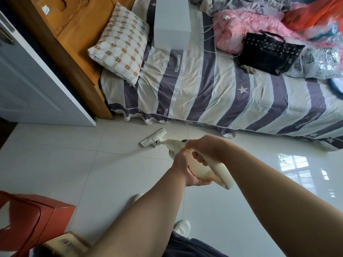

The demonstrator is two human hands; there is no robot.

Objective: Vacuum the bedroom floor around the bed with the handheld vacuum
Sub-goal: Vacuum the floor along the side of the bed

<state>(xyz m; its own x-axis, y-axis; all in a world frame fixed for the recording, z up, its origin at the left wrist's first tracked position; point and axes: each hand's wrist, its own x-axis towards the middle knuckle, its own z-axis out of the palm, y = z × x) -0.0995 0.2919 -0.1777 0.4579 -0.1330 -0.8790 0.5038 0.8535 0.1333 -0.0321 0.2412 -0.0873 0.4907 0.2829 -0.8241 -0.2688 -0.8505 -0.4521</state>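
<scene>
Centre frame, beside the bed (pixel 204 93): left hand (pixel 183 170) and right hand (pixel 203 148) both grip the handheld vacuum (pixel 219 173), nozzle (pixel 154 139) on the floor (pixel 55 164). Sweeping step, probably; next, guide the nozzle along the bed edge.

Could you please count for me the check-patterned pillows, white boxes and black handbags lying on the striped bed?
Check-patterned pillow: 1
White box: 1
Black handbag: 1
Total: 3
</scene>
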